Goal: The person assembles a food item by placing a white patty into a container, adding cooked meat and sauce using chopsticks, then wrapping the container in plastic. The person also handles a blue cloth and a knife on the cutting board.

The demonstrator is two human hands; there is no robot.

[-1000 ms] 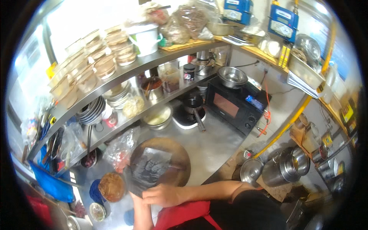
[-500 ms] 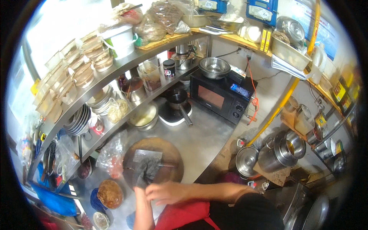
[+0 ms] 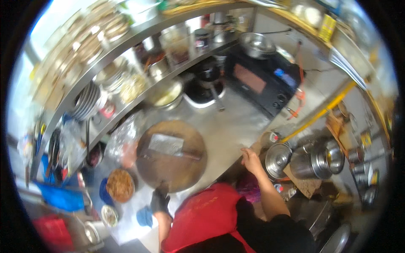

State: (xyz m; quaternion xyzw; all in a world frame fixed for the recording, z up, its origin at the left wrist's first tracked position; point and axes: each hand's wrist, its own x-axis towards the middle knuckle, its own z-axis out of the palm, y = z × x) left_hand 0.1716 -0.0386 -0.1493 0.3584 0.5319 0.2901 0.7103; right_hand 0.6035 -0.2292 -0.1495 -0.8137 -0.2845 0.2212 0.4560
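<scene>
A dark glove covers my left hand point(image 3: 160, 200), which is at the near rim of the round wooden chopping board point(image 3: 168, 170). Its fingers point toward the board and appear loosely apart, though blurred; I see nothing in them. On the board lies a cleaver point(image 3: 167, 144), its broad metal blade to the left and its dark handle to the right. My bare right hand point(image 3: 251, 161) is held out to the right, past the counter's edge and near a lidded metal pot point(image 3: 278, 160). Its fingers are apart and hold nothing visible.
Left of the board stand a bowl of brown food point(image 3: 120, 185) and a clear plastic bag point(image 3: 124, 141). Behind it are a pan point(image 3: 207, 72) on a hot plate, a metal bowl point(image 3: 166, 93) and a black microwave point(image 3: 257, 82). A yellow pipe point(image 3: 318, 111) slants down at the right.
My hands have moved apart: the left drew back from over the cleaver to the board's near rim, the right swung out to the right. The view has shifted, and the cleaver is now uncovered.
</scene>
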